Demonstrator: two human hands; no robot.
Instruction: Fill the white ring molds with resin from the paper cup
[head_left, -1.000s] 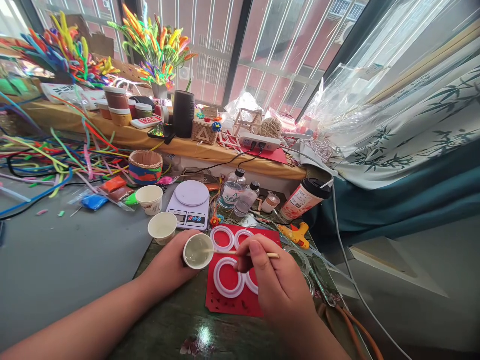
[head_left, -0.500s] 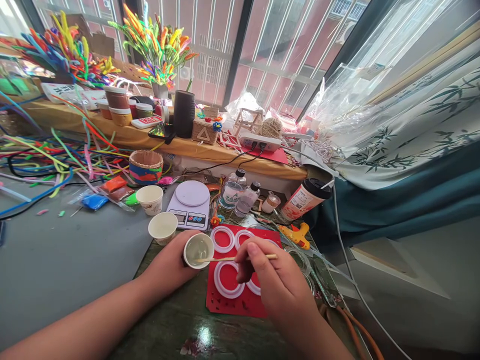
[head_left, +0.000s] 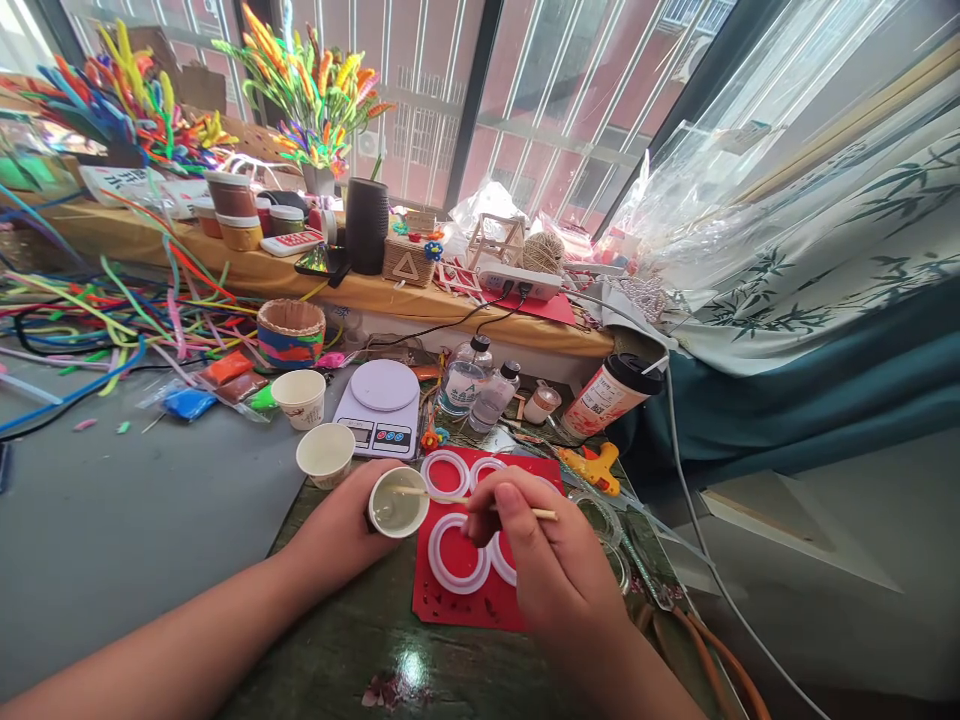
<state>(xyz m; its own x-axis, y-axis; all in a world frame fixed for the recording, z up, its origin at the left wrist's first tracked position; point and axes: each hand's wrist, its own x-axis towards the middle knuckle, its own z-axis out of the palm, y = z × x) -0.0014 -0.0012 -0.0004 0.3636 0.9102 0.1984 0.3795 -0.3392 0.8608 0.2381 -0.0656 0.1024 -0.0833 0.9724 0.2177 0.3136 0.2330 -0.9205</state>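
Observation:
A paper cup (head_left: 398, 530) of clear liquid is wrapped by my left hand (head_left: 351, 512), its mouth tipped toward me. Between the thumb and fingers of my right hand (head_left: 536, 530) is a thin wooden stick (head_left: 442, 499), whose far end dips into the cup's liquid. Beneath my right hand lies a red sheet (head_left: 480, 612) bearing several white ring-shaped molds (head_left: 457, 588), partly covered by that hand. Another paper cup (head_left: 325, 455) stands just beyond my left hand, with a further paper cup (head_left: 298, 400) behind it.
A white kitchen scale (head_left: 384, 388) sits behind the cups, beside two clear bottles (head_left: 494, 400). To the right are a lidded drink cup (head_left: 611, 395) and a yellow glue gun (head_left: 596, 468). Pipe cleaners (head_left: 82, 340) litter the left side, near a colored pot (head_left: 291, 345).
The stick's tip has moved within the cup, from the near side toward the far side. My right hand has shifted slightly; my left hand keeps the cup in place.

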